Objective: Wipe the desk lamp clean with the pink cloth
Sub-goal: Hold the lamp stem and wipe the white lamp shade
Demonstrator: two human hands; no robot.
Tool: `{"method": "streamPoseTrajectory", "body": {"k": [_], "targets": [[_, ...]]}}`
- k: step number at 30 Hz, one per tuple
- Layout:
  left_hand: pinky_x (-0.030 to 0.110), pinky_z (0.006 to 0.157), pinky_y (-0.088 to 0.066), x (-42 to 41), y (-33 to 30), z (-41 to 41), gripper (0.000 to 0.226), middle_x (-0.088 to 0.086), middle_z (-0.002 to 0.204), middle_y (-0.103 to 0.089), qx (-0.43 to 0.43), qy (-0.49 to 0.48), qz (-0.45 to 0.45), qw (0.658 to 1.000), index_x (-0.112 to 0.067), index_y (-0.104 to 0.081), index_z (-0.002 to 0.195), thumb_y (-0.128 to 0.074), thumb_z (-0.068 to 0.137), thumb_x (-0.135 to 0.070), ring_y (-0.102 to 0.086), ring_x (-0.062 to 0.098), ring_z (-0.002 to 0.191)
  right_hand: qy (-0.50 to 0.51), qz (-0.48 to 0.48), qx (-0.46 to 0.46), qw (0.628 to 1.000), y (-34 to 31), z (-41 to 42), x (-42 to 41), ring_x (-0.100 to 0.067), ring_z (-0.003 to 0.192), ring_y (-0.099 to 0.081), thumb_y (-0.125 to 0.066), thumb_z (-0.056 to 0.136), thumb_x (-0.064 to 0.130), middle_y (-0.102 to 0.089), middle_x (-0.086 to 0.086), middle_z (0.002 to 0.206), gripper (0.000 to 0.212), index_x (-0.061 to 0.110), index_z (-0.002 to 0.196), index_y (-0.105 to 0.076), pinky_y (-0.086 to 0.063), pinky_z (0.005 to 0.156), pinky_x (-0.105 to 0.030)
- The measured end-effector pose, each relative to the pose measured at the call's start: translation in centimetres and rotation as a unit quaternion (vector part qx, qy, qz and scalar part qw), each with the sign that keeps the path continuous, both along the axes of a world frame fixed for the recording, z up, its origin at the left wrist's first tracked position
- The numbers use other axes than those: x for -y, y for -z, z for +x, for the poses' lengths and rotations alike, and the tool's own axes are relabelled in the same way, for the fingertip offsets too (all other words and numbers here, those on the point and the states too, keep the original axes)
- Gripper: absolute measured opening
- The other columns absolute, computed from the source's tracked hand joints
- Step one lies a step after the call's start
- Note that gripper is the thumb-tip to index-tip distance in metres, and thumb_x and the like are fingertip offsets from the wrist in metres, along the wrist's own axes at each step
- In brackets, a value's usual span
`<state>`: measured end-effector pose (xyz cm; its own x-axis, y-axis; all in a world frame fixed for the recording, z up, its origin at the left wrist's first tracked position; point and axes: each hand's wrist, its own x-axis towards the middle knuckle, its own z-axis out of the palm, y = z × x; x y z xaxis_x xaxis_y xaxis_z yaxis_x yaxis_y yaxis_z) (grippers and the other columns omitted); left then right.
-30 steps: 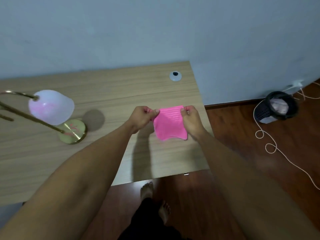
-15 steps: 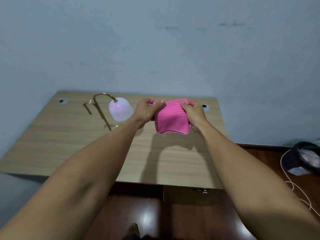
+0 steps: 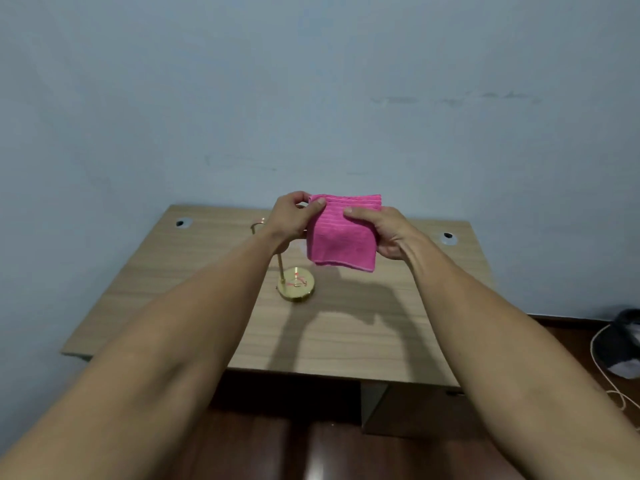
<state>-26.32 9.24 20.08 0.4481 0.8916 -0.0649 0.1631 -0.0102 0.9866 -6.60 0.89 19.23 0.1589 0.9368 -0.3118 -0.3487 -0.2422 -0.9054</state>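
while both grip the folded pink cloth (image 3: 342, 232), left hand (image 3: 291, 220) pinching its top corner, right hand (image 3: 388, 233) clasping its side

Single head-worn wide-angle view, looked forward and slightly down from standing height. Faced blue wall (image 3: 311, 81) beyond counter (image 3: 363, 341). Both forearms reached in from bottom corners, near lens. Floor (image 3: 571, 341) visible at right edge. No second view.

cloth (image 3: 343, 233): 1 | lamp (image 3: 296, 284): 1 | hands (image 3: 289, 220): 2 | desk holes (image 3: 182, 223): 2
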Motion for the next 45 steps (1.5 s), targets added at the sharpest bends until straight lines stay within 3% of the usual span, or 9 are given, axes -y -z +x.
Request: {"method": "streamPoseTrajectory", "body": {"k": [7, 15, 19, 28, 31, 34, 38, 42, 45], "targets": [[0.051, 0.081, -0.063, -2.4, -0.5, -4.4, 0.024, 0.019, 0.104, -0.07, 0.003, 0.033, 0.017, 0.999, -0.007, -0.061, 0.101, -0.068, 0.1, -0.03, -0.071, 0.028, 0.088, 0.03, -0.014, 0.073, 0.997, -1.0, -5.5, -1.2, -0.024, 0.086, -0.072, -0.079, 0.087, 0.01, -0.076, -0.01, 0.092, 0.026, 0.006, 0.111, -0.071, -0.057, 0.08, -0.037], [0.027, 0.055, -0.056, -4.7, 0.0, -6.0, 0.021, 0.011, 0.087, -0.069, -0.002, 0.01, 0.038, 0.999, -0.004, -0.065, 0.102, -0.066, 0.101, -0.024, -0.069, 0.02, 0.072, 0.104, -0.039, 0.09, 0.99, -1.4, -7.6, -1.2, -0.019, 0.072, -0.069, -0.067, 0.101, 0.012, -0.074, -0.005, 0.081, 0.008, 0.007, 0.104, -0.072, -0.055, 0.07, -0.032], [0.036, 0.077, -0.058, -6.6, 1.3, -6.6, 0.011, 0.003, 0.088, -0.073, -0.071, -0.057, 0.116, 0.989, -0.017, -0.072, 0.092, -0.069, 0.093, -0.027, -0.073, 0.022, 0.085, 0.167, -0.036, 0.079, 0.982, -1.5, -6.4, -0.5, -0.018, 0.073, -0.068, -0.058, 0.106, 0.016, -0.071, -0.002, 0.076, 0.019, 0.012, 0.094, -0.071, -0.053, 0.074, -0.034], [0.035, 0.111, -0.048, -8.0, 3.3, -7.0, 0.04, 0.005, 0.129, -0.073, -0.2, -0.002, 0.173, 0.964, -0.014, -0.07, 0.131, -0.073, 0.093, -0.025, -0.064, 0.022, 0.124, 0.294, -0.056, 0.132, 0.945, 0.7, -7.1, -1.5, -0.024, 0.076, -0.069, -0.049, 0.109, 0.037, -0.07, -0.008, 0.091, 0.033, 0.01, 0.104, -0.068, -0.056, 0.057, -0.032], [0.035, 0.107, -0.051, -8.4, 3.7, -6.5, 0.033, 0.005, 0.12, -0.076, -0.199, 0.011, 0.171, 0.965, -0.014, -0.074, 0.124, -0.075, 0.092, -0.02, -0.067, 0.022, 0.116, 0.351, -0.042, 0.178, 0.918, 2.2, -8.3, -3.0, -0.028, 0.094, -0.072, -0.046, 0.108, 0.041, -0.071, -0.007, 0.097, 0.037, 0.012, 0.104, -0.069, -0.057, 0.075, -0.035], [0.039, 0.103, -0.055, -9.1, 3.9, -6.3, 0.027, 0.006, 0.113, -0.077, -0.192, 0.013, 0.166, 0.967, -0.013, -0.076, 0.116, -0.077, 0.09, -0.015, -0.071, 0.024, 0.108, 0.351, -0.018, 0.221, 0.91, 2.8, -10.2, -4.1, -0.021, 0.119, -0.065, -0.039, 0.11, 0.046, -0.069, -0.001, 0.122, 0.047, 0.015, 0.133, -0.067, -0.051, 0.096, -0.032], [0.041, 0.097, -0.058, -9.8, 3.9, -6.3, 0.019, 0.002, 0.108, -0.077, -0.219, 0.012, 0.173, 0.96, -0.022, -0.078, 0.108, -0.076, 0.089, -0.017, -0.072, 0.023, 0.103, 0.268, 0.036, 0.259, 0.927, 5.6, -13.1, -6.1, -0.007, 0.147, -0.042, -0.034, 0.103, 0.062, -0.047, 0.019, 0.157, 0.054, 0.042, 0.15, -0.051, -0.046, 0.113, -0.042], [0.041, 0.097, -0.057, -9.7, 3.8, -6.5, 0.023, 0.001, 0.109, -0.079, -0.25, 0.014, 0.217, 0.944, -0.025, -0.078, 0.113, -0.074, 0.091, -0.023, -0.072, 0.023, 0.107, 0.217, -0.032, 0.41, 0.885, 10.2, -16.4, -6.0, -0.014, 0.162, 0.003, -0.029, 0.108, 0.057, 0.001, 0.008, 0.176, 0.071, 0.032, 0.168, 0.0, -0.013, 0.128, -0.053], [0.041, 0.092, -0.057, -9.4, 3.9, -6.4, 0.024, 0.001, 0.106, -0.08, -0.27, 0.023, 0.259, 0.927, -0.027, -0.078, 0.115, -0.068, 0.094, -0.024, -0.071, 0.027, 0.104, 0.209, 0.031, 0.49, 0.846, 12.7, -17.6, -4.2, -0.019, 0.161, 0.014, -0.031, 0.111, 0.044, 0.015, 0.007, 0.173, 0.072, 0.053, 0.154, 0.027, -0.005, 0.129, -0.054]]}}
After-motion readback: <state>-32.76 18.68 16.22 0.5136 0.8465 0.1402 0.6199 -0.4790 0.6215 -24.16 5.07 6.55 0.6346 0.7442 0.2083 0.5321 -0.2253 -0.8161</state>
